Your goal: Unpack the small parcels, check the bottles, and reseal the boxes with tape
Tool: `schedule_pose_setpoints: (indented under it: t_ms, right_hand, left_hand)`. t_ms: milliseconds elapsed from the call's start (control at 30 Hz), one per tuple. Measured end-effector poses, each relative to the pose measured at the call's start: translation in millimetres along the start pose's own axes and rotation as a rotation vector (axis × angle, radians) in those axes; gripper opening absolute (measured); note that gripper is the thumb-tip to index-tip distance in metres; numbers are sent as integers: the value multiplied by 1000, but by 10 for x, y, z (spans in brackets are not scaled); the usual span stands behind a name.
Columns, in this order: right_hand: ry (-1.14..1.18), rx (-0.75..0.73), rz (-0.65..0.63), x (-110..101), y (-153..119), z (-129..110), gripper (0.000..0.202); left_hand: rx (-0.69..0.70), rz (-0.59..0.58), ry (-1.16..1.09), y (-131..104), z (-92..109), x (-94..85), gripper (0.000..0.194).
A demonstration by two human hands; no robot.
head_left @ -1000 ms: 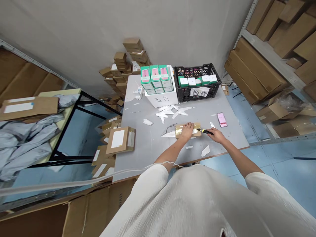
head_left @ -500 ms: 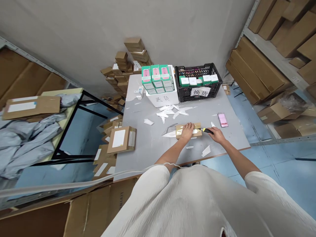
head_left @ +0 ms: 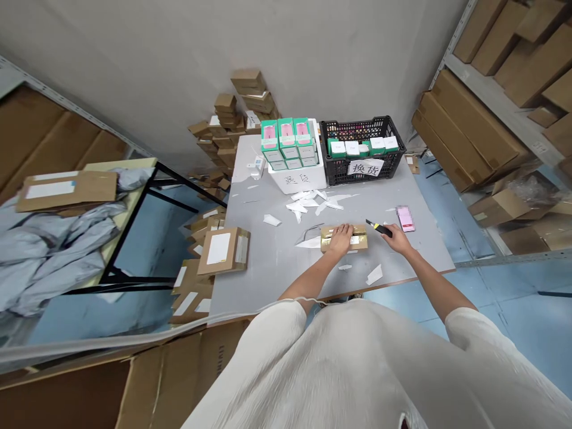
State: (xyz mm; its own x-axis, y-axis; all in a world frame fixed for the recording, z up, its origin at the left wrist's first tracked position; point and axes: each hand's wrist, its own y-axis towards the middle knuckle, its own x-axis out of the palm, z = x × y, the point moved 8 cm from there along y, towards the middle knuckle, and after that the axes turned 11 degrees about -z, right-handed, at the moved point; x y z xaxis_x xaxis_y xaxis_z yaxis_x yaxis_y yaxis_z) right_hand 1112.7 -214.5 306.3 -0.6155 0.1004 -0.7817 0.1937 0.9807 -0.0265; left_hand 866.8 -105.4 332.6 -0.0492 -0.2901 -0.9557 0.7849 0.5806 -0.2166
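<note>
A small brown cardboard box (head_left: 361,241) with shiny tape lies near the front edge of the grey table (head_left: 268,262). My left hand (head_left: 341,239) rests on top of it, fingers spread over the cardboard. To the right of the box, my right hand (head_left: 397,239) is closed around a yellow and black utility knife (head_left: 381,228). The knife's blade points up and left, apart from the box. Beyond the right hand lies a pink object (head_left: 406,218). White paper scraps (head_left: 374,274) are around the box.
At the table's back stand a white bin (head_left: 298,180) of green and pink boxes and a black crate (head_left: 363,170). A larger carton (head_left: 223,251) sits on the left edge. Grey bags (head_left: 67,250) cover a side table. Cartons fill the right shelf (head_left: 504,74).
My right hand and the knife have moved away from the box to the right, and the blade has come clear of the cardboard. My left hand stays on the box.
</note>
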Motion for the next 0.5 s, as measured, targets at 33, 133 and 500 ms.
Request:
schedule_pose_setpoints:
  t_ms: [33,133,500]
  right_hand:
    - [21,4,4,30,49,-35,48]
    - [69,-18,4,103,230,-209,49]
    - [-66,-138,-256,508,563,-1245,41]
  left_hand:
    - [0,2,-12,-13,-3,-4,70]
    - [-2,28,-53,-98,-24,2,57]
    - [-14,33,-5,-609,-238,88,61]
